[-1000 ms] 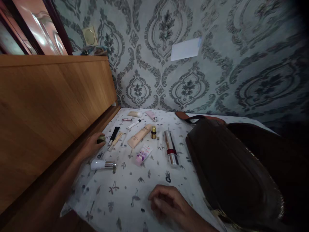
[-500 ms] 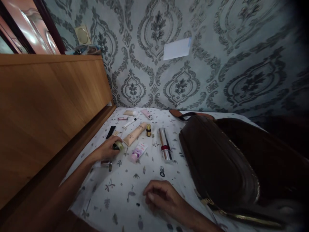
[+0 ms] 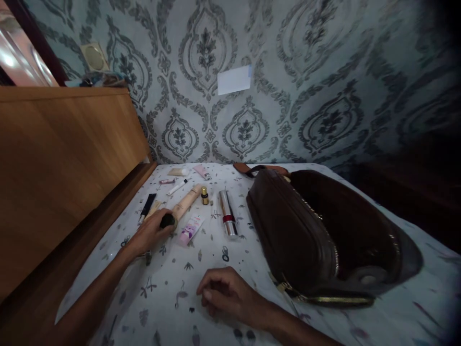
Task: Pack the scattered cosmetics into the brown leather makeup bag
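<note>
My left hand (image 3: 151, 234) closes round a small round jar (image 3: 168, 221) with a dark top, beside the beige tube (image 3: 187, 199) and the pink-and-white tube (image 3: 190, 229). Fingers hide part of the jar. Under that wrist lies a small item, mostly covered. My right hand (image 3: 225, 294) rests on the patterned sheet with its fingers curled in and nothing visible in them. Farther off are a small gold-capped bottle (image 3: 204, 195) and a silver cylinder with a red band (image 3: 227, 214). A black tube (image 3: 147, 206) lies beyond my left hand.
A dark brown bag (image 3: 288, 240) lies unzipped on the right, its strap (image 3: 245, 168) towards the wall. Several small tubes, including a pink one (image 3: 201, 171), lie at the back. A wooden panel (image 3: 68, 158) borders the left side.
The view has turned to the right, so more of the bag's opening shows. My left hand stays on the jar, now nearer the beige tube. My right hand keeps its curled pose.
</note>
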The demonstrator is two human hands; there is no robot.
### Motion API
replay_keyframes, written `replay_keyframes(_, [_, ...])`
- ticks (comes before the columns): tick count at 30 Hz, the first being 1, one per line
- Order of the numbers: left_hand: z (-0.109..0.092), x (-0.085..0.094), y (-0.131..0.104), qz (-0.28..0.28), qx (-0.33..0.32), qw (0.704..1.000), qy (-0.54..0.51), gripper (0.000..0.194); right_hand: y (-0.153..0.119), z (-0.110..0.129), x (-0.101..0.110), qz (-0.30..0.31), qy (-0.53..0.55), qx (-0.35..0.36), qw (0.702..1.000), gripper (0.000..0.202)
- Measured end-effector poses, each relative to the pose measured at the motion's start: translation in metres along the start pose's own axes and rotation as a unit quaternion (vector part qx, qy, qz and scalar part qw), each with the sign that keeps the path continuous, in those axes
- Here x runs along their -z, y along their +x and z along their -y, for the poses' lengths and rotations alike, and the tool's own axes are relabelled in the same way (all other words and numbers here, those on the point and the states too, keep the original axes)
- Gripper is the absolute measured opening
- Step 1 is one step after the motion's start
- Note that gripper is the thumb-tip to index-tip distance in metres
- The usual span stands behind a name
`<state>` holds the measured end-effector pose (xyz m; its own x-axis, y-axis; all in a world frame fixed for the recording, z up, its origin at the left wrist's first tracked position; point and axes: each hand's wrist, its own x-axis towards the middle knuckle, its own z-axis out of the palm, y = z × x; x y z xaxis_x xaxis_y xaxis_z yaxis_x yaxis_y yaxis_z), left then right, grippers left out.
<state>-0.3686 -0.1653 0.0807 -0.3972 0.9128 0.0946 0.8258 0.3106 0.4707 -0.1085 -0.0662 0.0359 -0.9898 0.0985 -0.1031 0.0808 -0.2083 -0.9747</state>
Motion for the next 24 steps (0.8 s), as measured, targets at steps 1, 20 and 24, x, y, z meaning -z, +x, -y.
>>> replay_keyframes(1, [-0.002, -0.004, 0.000, -0.008, -0.003, 1.000, 0.010, 0.034, 0.000, 0.000, 0.000, -0.002, -0.003, 0.003, 1.000, 0.054])
replay_keyframes(20, [-0.071, -0.035, -0.033, -0.067, -0.102, 0.992, -0.026, 0.047, 0.015, -0.006, 0.017, -0.040, 0.391, 0.051, 0.918, 0.057])
replay_keyframes(24, [-0.086, -0.055, -0.028, -0.051, -0.157, 0.986, -0.026, 0.047, 0.020, -0.011, 0.022, -0.046, 0.444, 0.003, 0.895, 0.045])
